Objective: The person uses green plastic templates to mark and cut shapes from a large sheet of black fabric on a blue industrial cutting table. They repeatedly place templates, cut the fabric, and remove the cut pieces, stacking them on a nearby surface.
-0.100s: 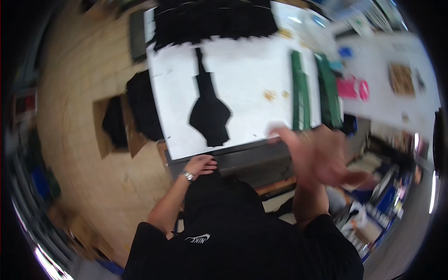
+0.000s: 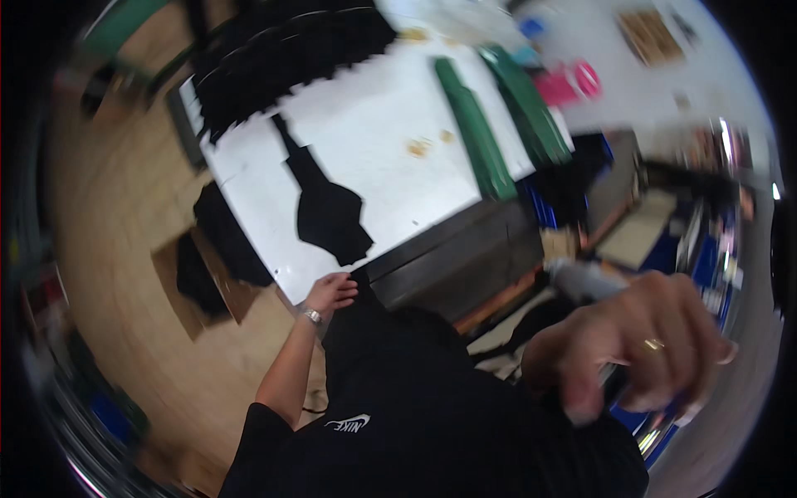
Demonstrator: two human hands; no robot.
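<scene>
My left hand, with a metal watch at its wrist, rests at the table's near edge with its fingers stretched out. It is just short of the near end of a black fabric piece, which widens in the middle and narrows to a strip at its far end. My right hand, raised close to the camera at the right, wears a ring. Its fingers are bent and apart, slightly blurred, and nothing shows held in them.
A wide pile of black fabric covers the far end of the white table. Two green folded strips lie at its right side. Beyond are a pink roll and a cardboard piece. A box with black cloth stands at the left.
My right hand has swung down, right and closer to the camera, its fingers now more bent. The view has turned, so the table appears tilted. My left hand stays by the table edge.
</scene>
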